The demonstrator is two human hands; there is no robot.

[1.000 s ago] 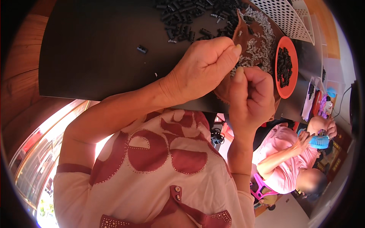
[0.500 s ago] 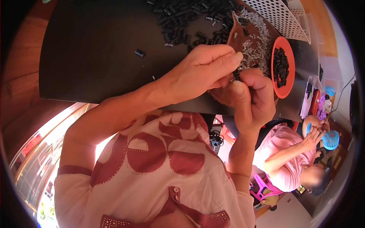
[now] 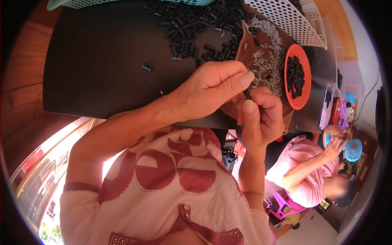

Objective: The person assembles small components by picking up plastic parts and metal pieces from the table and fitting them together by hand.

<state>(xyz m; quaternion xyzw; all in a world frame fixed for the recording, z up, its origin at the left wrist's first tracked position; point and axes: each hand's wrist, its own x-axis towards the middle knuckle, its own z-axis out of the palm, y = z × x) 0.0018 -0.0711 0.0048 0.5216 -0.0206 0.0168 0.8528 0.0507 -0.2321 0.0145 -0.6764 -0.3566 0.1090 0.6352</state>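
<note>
A small black part (image 3: 247, 93) spans the narrow gap between my fingertips, and its ends are covered by them. My left hand (image 3: 208, 90) pinches its upper end between thumb and curled fingers. From below, my right hand (image 3: 263, 116) grips the other end between thumb and bent forefinger. Just beyond my hands, many small metal springs (image 3: 265, 61) lie strewn over a brown cloth (image 3: 248, 44). To the right of the cloth is an orange bowl (image 3: 307, 77) holding small black parts. Black cylindrical pieces (image 3: 179, 34) are heaped beyond my left hand.
A lone black piece (image 3: 147, 67) lies on the dark table (image 3: 98, 61). A white perforated basket (image 3: 281, 18) stands at the far right, and a green basket (image 3: 94, 3) at the far edge. At right, a person in pink (image 3: 304, 167) sits near a blue fan (image 3: 353, 150).
Both hands appear slightly lower and further left, and the black part shows more plainly between them. The view has shifted, bringing the green basket into sight.
</note>
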